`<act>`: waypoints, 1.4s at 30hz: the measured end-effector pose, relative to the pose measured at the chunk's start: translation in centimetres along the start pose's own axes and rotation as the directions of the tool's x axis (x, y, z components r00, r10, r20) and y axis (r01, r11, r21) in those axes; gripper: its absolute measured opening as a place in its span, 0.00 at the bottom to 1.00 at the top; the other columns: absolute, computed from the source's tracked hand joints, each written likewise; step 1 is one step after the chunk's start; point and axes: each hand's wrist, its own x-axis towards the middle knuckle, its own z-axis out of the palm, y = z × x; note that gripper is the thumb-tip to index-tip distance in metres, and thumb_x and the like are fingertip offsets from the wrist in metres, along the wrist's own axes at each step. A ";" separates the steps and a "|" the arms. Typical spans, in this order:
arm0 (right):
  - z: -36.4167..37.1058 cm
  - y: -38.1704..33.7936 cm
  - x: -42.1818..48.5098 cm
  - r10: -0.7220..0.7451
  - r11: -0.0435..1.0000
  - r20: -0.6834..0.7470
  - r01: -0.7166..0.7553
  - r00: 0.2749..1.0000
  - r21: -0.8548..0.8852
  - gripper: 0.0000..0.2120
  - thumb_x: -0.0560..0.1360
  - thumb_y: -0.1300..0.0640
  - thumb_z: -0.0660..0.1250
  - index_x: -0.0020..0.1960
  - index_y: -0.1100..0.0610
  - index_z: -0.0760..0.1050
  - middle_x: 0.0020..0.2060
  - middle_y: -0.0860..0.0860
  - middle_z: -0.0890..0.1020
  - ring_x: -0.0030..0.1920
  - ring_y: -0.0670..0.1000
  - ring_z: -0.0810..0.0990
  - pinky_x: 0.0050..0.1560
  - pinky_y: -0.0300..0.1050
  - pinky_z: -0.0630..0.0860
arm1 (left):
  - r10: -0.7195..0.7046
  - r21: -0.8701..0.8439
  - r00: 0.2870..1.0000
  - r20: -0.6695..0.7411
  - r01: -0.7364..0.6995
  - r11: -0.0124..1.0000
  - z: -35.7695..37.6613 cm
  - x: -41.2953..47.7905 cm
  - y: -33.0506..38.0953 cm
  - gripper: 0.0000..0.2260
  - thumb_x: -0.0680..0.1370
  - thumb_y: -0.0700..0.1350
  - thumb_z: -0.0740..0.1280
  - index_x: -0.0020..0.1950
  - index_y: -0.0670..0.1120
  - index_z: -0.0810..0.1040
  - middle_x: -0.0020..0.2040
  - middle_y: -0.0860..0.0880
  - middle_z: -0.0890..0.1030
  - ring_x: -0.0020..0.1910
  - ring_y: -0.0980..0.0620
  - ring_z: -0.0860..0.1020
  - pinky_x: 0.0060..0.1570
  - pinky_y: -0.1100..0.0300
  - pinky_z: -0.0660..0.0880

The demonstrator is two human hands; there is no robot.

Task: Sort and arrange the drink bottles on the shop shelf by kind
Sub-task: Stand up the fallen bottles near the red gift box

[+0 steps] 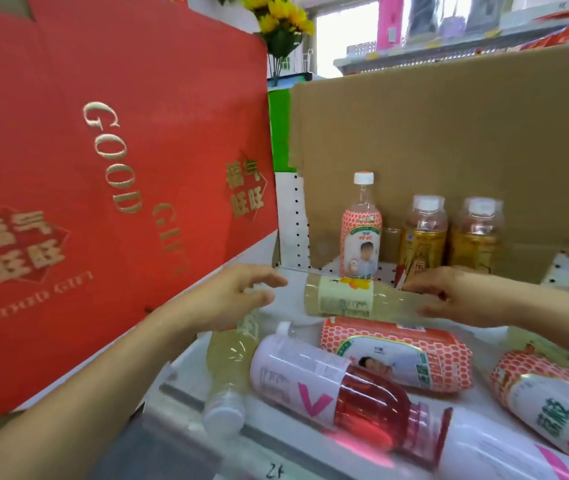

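A pale yellow drink bottle [345, 296] lies sideways at the middle of the white shelf. My right hand [456, 296] grips its neck end. My left hand [238, 295] hovers with loosely curled fingers just off its base, a small gap between them. A second pale yellow bottle [228, 362] lies under my left hand, cap toward me. At the back stand a honeycomb-label bottle [361, 237] and two amber tea bottles [423, 237] [476, 237]. Two more honeycomb bottles [397, 355] [553, 400] and a pink-and-red bottle [338, 386] lie in front.
A big red gift box [103, 168] leans along the left side. A brown cardboard wall [449, 133] closes the back. The shelf's front rail [276, 441] runs across the bottom, with another pink bottle [504, 452] lying on it at the right.
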 end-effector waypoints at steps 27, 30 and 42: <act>-6.7 -1.1 -0.9 0.057 0.910 -0.470 0.147 0.881 0.386 0.10 0.73 0.52 0.73 0.53 0.52 0.78 0.45 0.48 0.82 0.44 0.48 0.81 0.43 0.44 0.78 | 0.235 0.422 0.964 0.123 -0.265 0.867 -1.1 -4.2 -4.4 0.36 0.64 0.52 0.80 0.70 0.61 0.71 0.71 0.65 0.70 0.70 0.66 0.66 0.69 0.68 0.64; -7.7 -2.5 0.1 0.019 0.943 -0.423 0.124 0.906 0.309 0.10 0.76 0.52 0.70 0.56 0.53 0.77 0.47 0.50 0.82 0.44 0.48 0.81 0.41 0.43 0.77 | 0.148 0.165 0.989 -0.024 -0.142 0.976 -1.6 -3.1 -4.1 0.32 0.62 0.58 0.78 0.64 0.68 0.74 0.63 0.70 0.76 0.62 0.70 0.73 0.60 0.63 0.72; -6.8 -2.2 3.7 0.115 0.964 -0.441 0.008 0.890 0.267 0.17 0.78 0.52 0.68 0.65 0.54 0.72 0.49 0.49 0.78 0.42 0.44 0.77 0.35 0.35 0.69 | -0.122 -0.450 0.981 -0.152 0.041 0.892 1.6 6.9 -0.7 0.19 0.72 0.48 0.77 0.59 0.59 0.76 0.55 0.57 0.81 0.53 0.52 0.81 0.46 0.53 0.82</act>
